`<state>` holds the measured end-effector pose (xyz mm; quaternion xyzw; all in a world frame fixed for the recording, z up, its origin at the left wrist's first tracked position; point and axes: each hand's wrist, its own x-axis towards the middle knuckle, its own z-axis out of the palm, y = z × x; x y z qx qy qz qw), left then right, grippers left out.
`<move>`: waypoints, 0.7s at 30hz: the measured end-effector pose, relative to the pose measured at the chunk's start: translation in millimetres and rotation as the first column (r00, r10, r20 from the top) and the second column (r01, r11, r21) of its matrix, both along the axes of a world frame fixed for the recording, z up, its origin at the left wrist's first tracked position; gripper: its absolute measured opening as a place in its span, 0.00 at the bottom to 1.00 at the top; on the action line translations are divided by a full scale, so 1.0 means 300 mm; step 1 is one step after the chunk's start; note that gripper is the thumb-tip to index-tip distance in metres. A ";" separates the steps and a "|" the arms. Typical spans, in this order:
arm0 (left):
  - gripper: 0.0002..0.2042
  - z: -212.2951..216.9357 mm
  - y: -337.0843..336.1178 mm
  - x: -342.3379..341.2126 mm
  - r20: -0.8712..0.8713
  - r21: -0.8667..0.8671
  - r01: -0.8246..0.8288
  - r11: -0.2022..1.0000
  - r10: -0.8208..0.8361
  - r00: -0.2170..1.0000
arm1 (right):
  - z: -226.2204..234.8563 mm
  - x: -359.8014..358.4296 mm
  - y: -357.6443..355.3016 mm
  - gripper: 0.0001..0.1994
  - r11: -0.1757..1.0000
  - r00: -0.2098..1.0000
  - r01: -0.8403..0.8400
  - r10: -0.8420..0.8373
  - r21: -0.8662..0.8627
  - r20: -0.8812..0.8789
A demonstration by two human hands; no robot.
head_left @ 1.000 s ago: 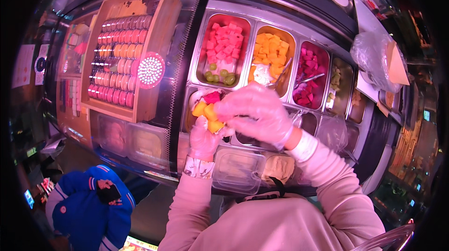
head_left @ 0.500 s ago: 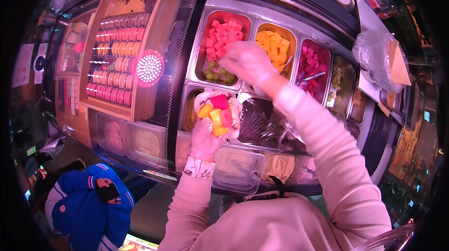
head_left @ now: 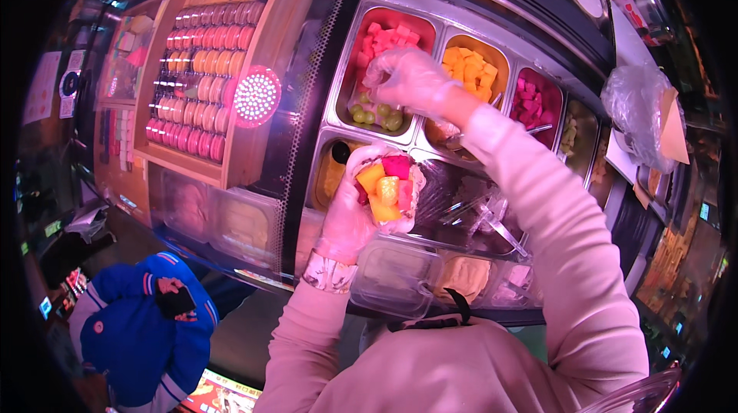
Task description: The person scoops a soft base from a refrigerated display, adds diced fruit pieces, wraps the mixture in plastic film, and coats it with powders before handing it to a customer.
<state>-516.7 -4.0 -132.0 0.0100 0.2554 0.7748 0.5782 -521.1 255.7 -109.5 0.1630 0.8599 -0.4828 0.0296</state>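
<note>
In a thin clear glove, my left hand (head_left: 344,230) wraps round a dessert (head_left: 419,182) with a pale outer edge, topped with mango, dark pink and light pink fruit cubes. My right hand (head_left: 411,78), also gloved, is above a steel pan with pink watermelon cubes (head_left: 393,34) behind and green grapes (head_left: 377,115) in front. Its thumb and fingers are pinched together near the watermelon; whatever may be between them is hidden. Right of that hand lies a pan of mango cubes (head_left: 469,71).
Farther right, dark pink fruit cubes (head_left: 530,105) fill another pan. Plastic film (head_left: 453,190) covers a dark tray in front. Lidded tubs (head_left: 396,278) line the near edge. A wooden case of macarons (head_left: 204,82) stands left. A person in blue (head_left: 146,328) is beyond the counter, lower left.
The view has shifted, moving the counter rightward in the picture. My right fingers have moved from above the grapes towards the watermelon. The dessert stays in my left hand, slightly nearer me.
</note>
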 end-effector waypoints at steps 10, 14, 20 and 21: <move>0.45 0.043 0.016 0.000 0.476 -0.040 -0.070 0.997 0.081 0.876 | 0.218 0.096 -0.250 0.05 0.839 0.836 -0.483 0.527 0.249 -0.155; 0.47 -0.028 -0.032 -0.007 0.390 0.020 0.112 0.994 -0.111 0.914 | 0.226 0.115 -0.303 0.08 0.843 0.860 -0.386 0.476 0.374 -0.185; 0.43 -0.036 -0.057 0.008 0.272 -0.139 0.098 0.985 -0.057 0.961 | 0.235 0.097 -0.220 0.12 0.847 0.808 -0.510 0.532 0.152 -0.254; 0.42 -0.031 -0.053 0.016 0.233 -0.258 0.084 0.962 -0.023 0.972 | 0.222 0.087 -0.186 0.12 0.858 0.818 -0.512 0.504 0.050 -0.279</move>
